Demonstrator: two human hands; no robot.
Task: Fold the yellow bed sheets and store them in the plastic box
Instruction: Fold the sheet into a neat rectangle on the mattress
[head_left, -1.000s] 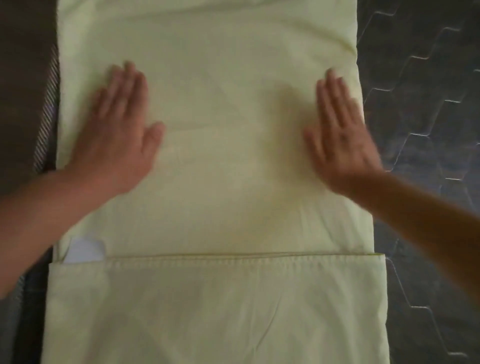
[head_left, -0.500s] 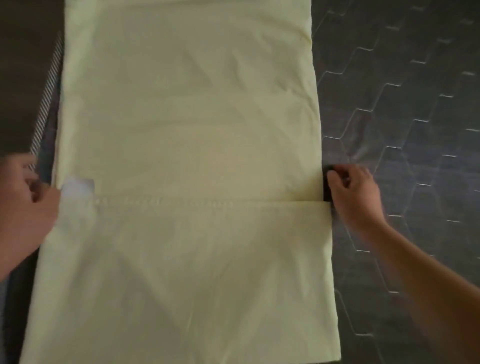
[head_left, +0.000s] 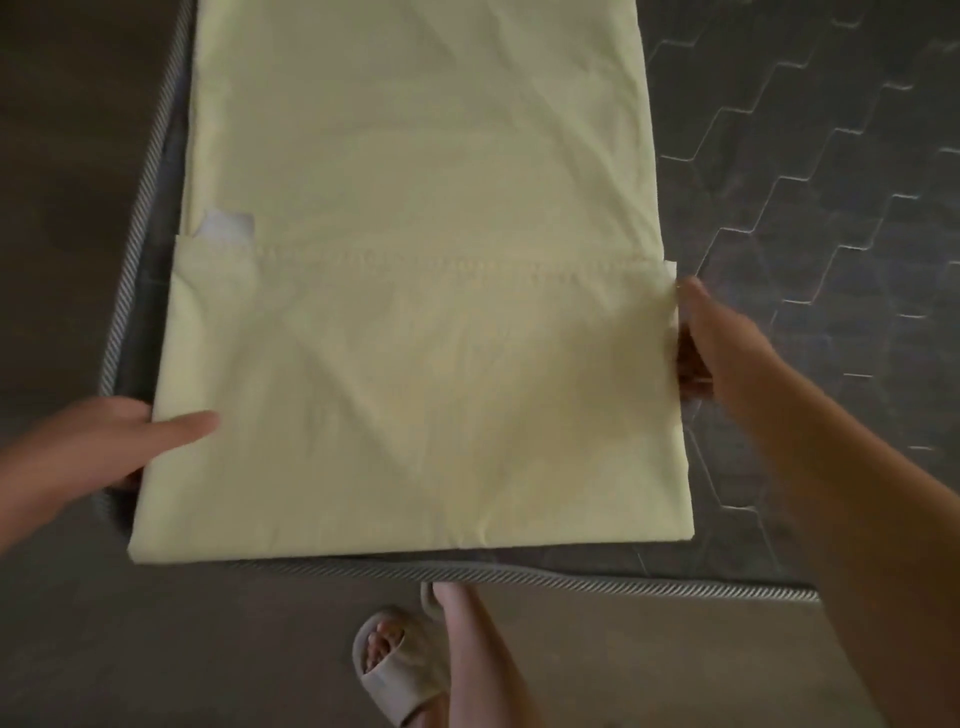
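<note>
Left hand (head_left: 111, 441) pinches the pale yellow folded cotton sheet (head_left: 415, 312) at its lower-left edge; right hand (head_left: 717, 338) grips the right edge, dark quilted mattress (head_left: 805, 234) bare beyond.

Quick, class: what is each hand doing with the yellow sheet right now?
Left hand: grips the yellow sheet's left edge, thumb on top.
Right hand: grips the sheet's right edge, fingers tucked under.
</note>
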